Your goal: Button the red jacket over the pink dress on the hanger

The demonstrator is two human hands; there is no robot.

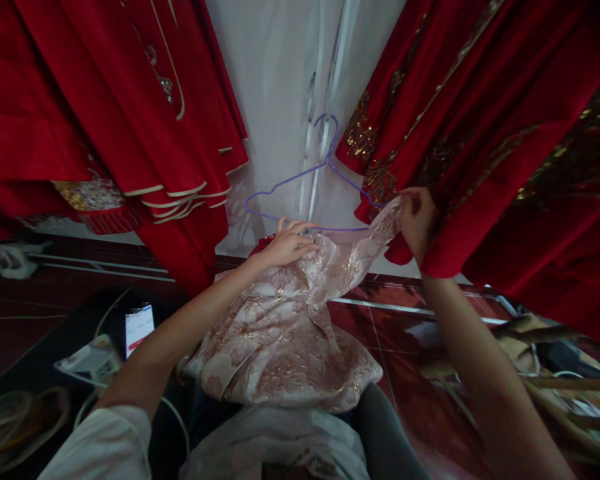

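A pale pink brocade garment (pixel 280 347) with gold-toned flower patterns lies bunched across my lap. Its upper part reaches up to a purple hanger (pixel 300 175), whose right arm runs into the cloth. My right hand (pixel 416 217) pinches the garment's raised right edge near that hanger end, thumb and fingers closed on the fabric. At the left of the neckline, my left hand (pixel 291 244) grips the cloth, thumb and forefinger together. Its other fingers reach over the hanger's lower bar. The hook stands free at the top.
Red garments (pixel 180 133) hang at left, and red ones with gold trim (pixel 460 133) hang at right. A lit phone (pixel 139 329) rests on a dark surface at left. Cluttered items (pixel 555 373) lie at lower right. A white metal bar (pixel 390 306) runs low over the dark red tiled floor.
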